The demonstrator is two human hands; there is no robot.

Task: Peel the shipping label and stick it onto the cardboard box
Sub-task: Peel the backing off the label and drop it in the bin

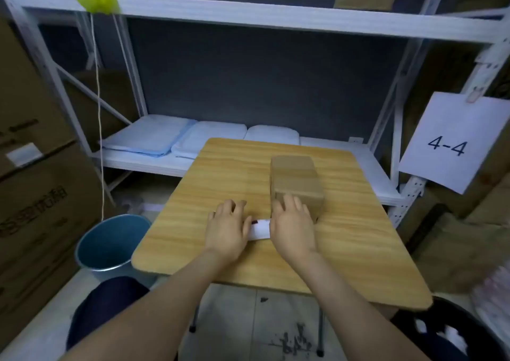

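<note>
A white shipping label (pixel 260 229) lies flat on the wooden table (pixel 358 239), just in front of a small brown cardboard box (pixel 296 181). My left hand (pixel 227 227) rests palm down on the label's left end, fingers spread. My right hand (pixel 292 225) covers the label's right end, palm down, its fingertips touching the near face of the box. Only the middle strip of the label shows between the two hands. Whether either hand pinches the label is hidden.
A blue bin (pixel 110 246) stands on the floor left of the table. White shelving (pixel 248 13) with folded pale pads (pixel 171 138) is behind it. Large cartons (pixel 36 195) stack at the left. A paper sign marked 4-4 (pixel 452 142) hangs at the right.
</note>
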